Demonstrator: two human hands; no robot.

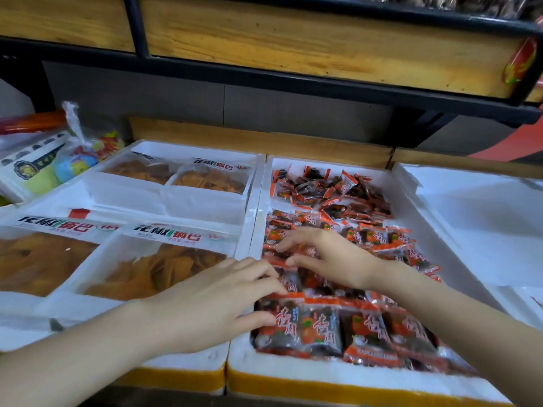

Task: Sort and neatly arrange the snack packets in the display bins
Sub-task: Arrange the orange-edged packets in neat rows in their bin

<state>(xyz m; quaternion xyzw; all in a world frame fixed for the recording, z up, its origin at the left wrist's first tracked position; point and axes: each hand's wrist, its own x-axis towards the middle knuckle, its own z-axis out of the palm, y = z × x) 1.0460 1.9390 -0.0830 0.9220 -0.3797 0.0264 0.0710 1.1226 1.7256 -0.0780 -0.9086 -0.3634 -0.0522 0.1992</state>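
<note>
Head view.

Snack packets [320, 327]: small, glossy, red-orange ends with a dark centre and printed characters. All lie in the middle bin [293, 370], white foam with a yellow band along its near face.

Orientation:
- Near row: packets face-up, side by side, long axis running near to far, row running left to right.
- Middle rows: same heading, overlapping, partly covered by the hands.
- Far heap [329, 189]: jumbled, pointing every way.

Hands:
- Left hand [217, 301]: crosses the bin's left wall, fingers spread and laid flat, fingertips and thumb resting on packets at the near-left. No pinch seen.
- Right hand [326, 257]: reaches in from the right, fingers extended and slightly curved toward the left, touching the middle rows. Whether it pinches a packet, cannot tell.

Edges and room:
- Bare white foam shows along the bin's right side and between the far heap and the middle rows.
- Left bin [191, 148] touches the middle bin and holds large crisp bags [164, 268].
- Right bin [470, 230] sits just beside it, white interior showing.
- A wooden shelf [293, 45] overhangs the far side.
</note>
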